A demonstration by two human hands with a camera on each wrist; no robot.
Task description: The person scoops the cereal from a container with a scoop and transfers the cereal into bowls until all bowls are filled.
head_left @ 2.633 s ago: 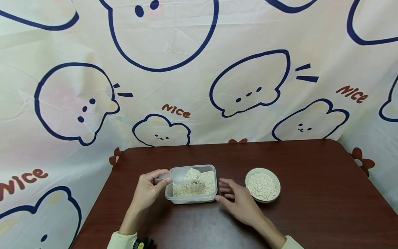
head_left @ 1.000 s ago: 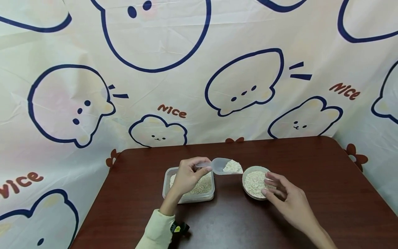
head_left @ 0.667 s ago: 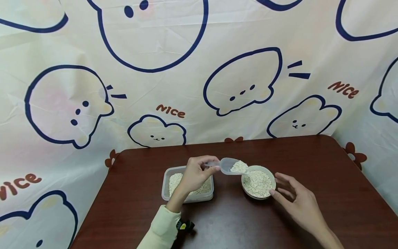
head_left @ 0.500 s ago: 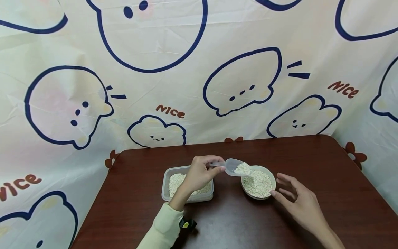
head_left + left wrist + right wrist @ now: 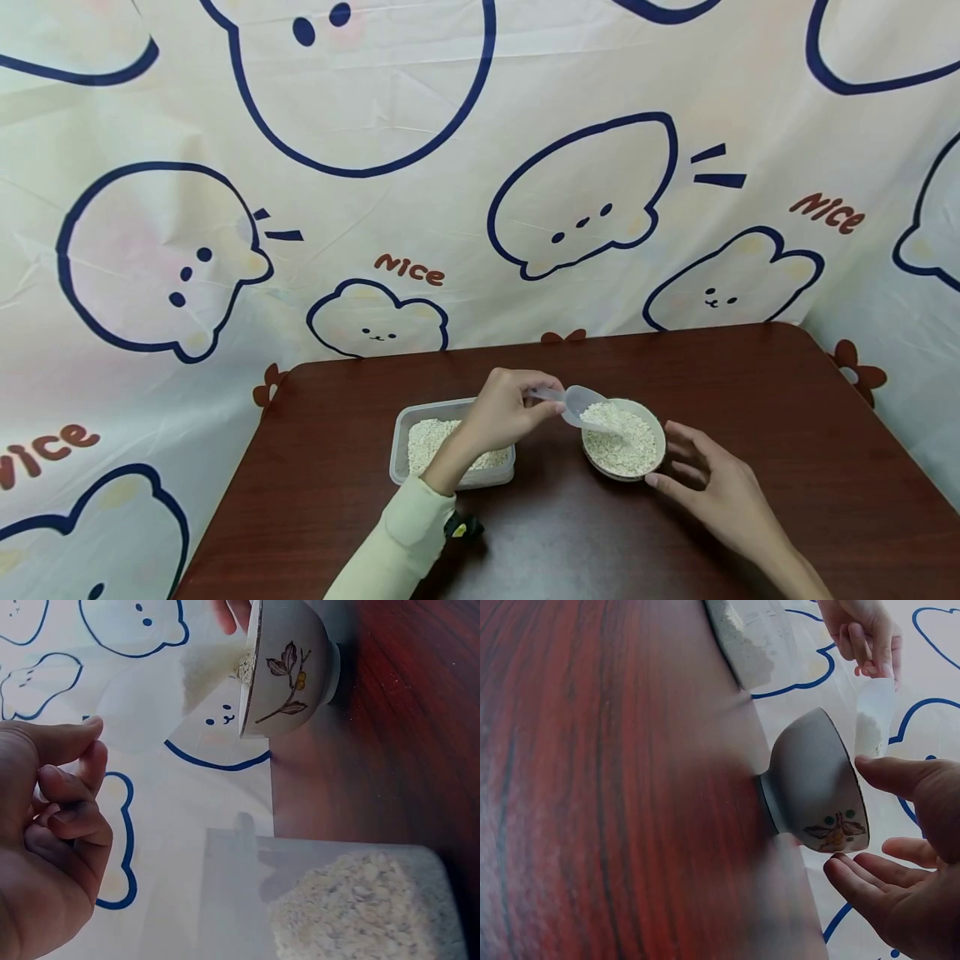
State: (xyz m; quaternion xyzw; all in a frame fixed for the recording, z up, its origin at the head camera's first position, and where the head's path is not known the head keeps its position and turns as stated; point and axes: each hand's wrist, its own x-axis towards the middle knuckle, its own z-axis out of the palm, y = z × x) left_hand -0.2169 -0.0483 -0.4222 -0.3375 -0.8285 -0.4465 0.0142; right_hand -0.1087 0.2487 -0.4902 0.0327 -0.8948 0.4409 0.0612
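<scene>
My left hand [image 5: 510, 412] pinches the handle of a translucent plastic scoop [image 5: 579, 403] between thumb and fingers. The scoop tips over the left rim of a bowl [image 5: 619, 477], and pale oat flakes [image 5: 604, 417] lie at its mouth, over the flakes in the bowl. In the left wrist view the bowl [image 5: 296, 694] shows a leaf-and-berry pattern. At the bowl's right side is my right hand [image 5: 723, 492], fingers loosely spread, thumb and fingertips right at its wall. The right wrist view has the thumb [image 5: 892, 776] near the rim and the other fingers [image 5: 870, 877] farther round.
A clear rectangular container [image 5: 401, 454] of oat flakes stands left of the bowl, partly behind the left forearm. Both sit on a dark red-brown wooden table [image 5: 750, 400]. A printed cloth [image 5: 585, 83] hangs behind the table's far edge.
The left hand has carried the loaded scoop right, from over the container to the bowl, and tilted it. The right hand has gone from the container's side to the bowl's right side.
</scene>
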